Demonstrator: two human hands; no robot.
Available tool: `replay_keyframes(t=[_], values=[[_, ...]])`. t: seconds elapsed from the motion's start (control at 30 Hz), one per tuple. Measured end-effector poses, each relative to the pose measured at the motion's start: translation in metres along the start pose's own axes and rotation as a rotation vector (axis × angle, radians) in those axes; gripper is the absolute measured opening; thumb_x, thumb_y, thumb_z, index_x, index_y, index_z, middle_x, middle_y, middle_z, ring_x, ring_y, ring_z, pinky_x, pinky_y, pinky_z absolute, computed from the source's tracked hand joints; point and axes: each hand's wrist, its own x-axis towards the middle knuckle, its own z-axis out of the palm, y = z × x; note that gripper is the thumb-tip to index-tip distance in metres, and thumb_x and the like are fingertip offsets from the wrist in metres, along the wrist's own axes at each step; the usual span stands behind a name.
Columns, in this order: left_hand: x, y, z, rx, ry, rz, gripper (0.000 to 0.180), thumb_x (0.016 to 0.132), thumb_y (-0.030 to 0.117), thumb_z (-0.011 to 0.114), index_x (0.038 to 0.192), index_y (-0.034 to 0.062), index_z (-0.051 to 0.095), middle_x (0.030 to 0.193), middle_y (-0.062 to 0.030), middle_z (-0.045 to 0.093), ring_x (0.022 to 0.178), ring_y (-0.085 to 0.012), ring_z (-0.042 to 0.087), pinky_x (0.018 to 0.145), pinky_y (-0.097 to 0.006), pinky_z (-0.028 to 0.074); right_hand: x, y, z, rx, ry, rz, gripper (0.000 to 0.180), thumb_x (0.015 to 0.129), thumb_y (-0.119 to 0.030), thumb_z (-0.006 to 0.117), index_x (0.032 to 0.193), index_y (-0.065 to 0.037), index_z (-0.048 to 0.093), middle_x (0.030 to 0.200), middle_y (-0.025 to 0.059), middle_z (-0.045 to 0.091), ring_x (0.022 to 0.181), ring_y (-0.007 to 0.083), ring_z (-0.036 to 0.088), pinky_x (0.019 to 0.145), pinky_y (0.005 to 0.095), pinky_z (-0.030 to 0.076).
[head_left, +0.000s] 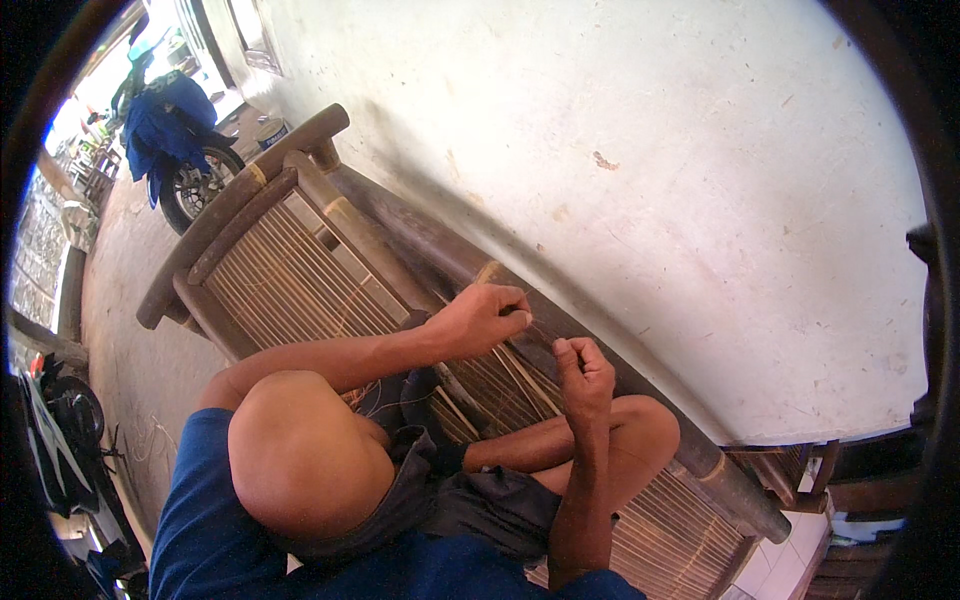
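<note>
My left hand [488, 318] is closed in a pinch, its thumb and fingers pressed together above the bamboo bench [300, 270]. A short gap to its right, my right hand [585, 375] is raised and closed too, thumb against curled fingers. A faint thin line seems to run between the hands, but what they hold is too small to name. Below them, thin pale strips [522, 385] lie over the bench's slats. My legs are folded on the bench, with one knee [305, 450] raised beside my left arm. Thin cords show near that knee, partly hidden.
A white wall [680, 200] runs along the bench's far side, close behind its thick bamboo rail [450, 235]. At the upper left stands a motorcycle [195, 180] draped in blue cloth, near a bucket [271, 132]. Another dark vehicle [70, 405] is at the left edge.
</note>
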Motion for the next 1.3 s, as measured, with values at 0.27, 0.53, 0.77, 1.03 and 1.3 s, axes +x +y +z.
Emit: replay_keyframes(t=[0.27,0.53,0.77,1.03,1.3], values=[[0.000,-0.003,-0.001,-0.056,-0.012,-0.037,0.031,0.094,0.026,0.067,0.100,-0.0028,0.074,0.075,-0.0151,0.068,0.071,-0.0178,0.062,0.069,-0.039,0.051,-0.003,-0.002,0.009,-0.046,-0.152,0.066,0.033,0.101,-0.031,0.070,0.093,0.000,0.069,0.076,0.0012,0.067,0.072,0.0077,0.054,0.066,0.0280,0.048],[-0.001,-0.007,0.014,-0.155,-0.245,-0.035,0.031,0.097,0.026,0.066,0.099,-0.0035,0.074,0.082,-0.0112,0.074,0.079,-0.0160,0.068,0.075,-0.035,0.054,0.001,0.005,0.016,0.235,0.020,0.016,0.031,0.102,-0.034,0.070,0.088,-0.006,0.065,0.070,-0.0087,0.052,0.063,0.0014,0.042,0.054,0.0208,0.033],[-0.003,-0.001,0.011,-0.246,-0.323,-0.153,0.032,0.101,0.029,0.064,0.098,-0.0019,0.069,0.080,-0.0057,0.069,0.074,-0.0122,0.062,0.072,-0.033,0.052,0.002,0.014,0.014,0.073,0.028,0.091,0.035,0.103,-0.033,0.069,0.086,-0.002,0.066,0.076,-0.0007,0.064,0.074,0.0068,0.053,0.068,0.0271,0.048],[-0.001,-0.004,0.012,-0.101,-0.286,-0.026,0.034,0.103,0.028,0.060,0.105,-0.0052,0.065,0.085,-0.0154,0.064,0.084,-0.0204,0.060,0.077,-0.040,0.049,0.004,0.012,0.007,0.276,0.127,0.041,0.031,0.104,-0.032,0.066,0.092,-0.004,0.067,0.072,-0.0040,0.056,0.068,0.0050,0.048,0.061,0.0242,0.040],[-0.003,-0.002,0.011,-0.003,-0.212,0.030,0.030,0.102,0.025,0.060,0.105,-0.0051,0.065,0.090,-0.0202,0.067,0.082,-0.0281,0.064,0.078,-0.043,0.050,-0.002,0.000,0.006,0.228,0.019,0.015,0.028,0.106,-0.029,0.062,0.112,-0.003,0.070,0.084,-0.0039,0.061,0.072,0.0051,0.052,0.064,0.0242,0.044]])
